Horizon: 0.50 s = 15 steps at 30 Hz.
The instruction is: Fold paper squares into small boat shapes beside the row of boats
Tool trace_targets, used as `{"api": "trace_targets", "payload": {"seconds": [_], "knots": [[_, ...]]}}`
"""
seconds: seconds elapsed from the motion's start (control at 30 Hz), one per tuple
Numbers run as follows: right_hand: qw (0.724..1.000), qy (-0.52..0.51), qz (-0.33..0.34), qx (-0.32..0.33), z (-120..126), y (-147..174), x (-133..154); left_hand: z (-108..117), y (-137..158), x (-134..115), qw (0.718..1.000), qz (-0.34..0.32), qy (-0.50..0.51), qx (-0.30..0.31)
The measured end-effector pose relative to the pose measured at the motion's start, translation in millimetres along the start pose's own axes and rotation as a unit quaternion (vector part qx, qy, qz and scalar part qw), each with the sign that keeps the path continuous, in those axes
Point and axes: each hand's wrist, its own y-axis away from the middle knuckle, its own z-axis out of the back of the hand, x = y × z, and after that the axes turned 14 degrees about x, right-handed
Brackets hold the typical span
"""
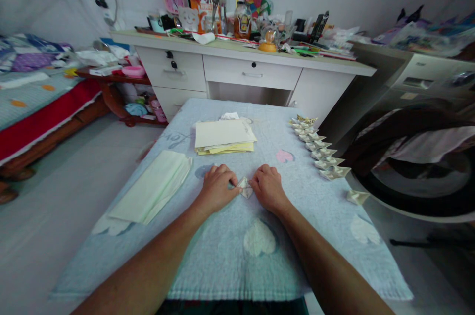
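A small piece of folded paper (245, 188), diamond-shaped and pale, lies low over the cloth between my two hands. My left hand (218, 186) pinches its left corner between thumb and fingers. On the opposite corner, the curled fingers of my right hand (269, 187) grip it the same way. Behind the hands sits a stack of cream and yellow paper sheets (224, 135). To the left lies a pile of long pale-green paper (152, 186). A row of folded paper boats (322, 151) runs along the right side, with one more paper boat (357, 197) nearer the table edge.
A blue patterned cloth (222, 265) covers the table. Beyond it stands a white desk (252, 65) crowded with jars, bags and small items. A washing machine (419, 92) is at the right, and a bed (40, 102) at the left.
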Motion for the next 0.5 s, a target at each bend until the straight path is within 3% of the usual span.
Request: {"api": "trace_targets", "payload": {"seconds": [0.5], "knots": [[1.000,0.003,-0.007,0.002,1.5,1.0,1.7,1.4,-0.8,2.2,1.000,-0.004,0.012,0.004]]}}
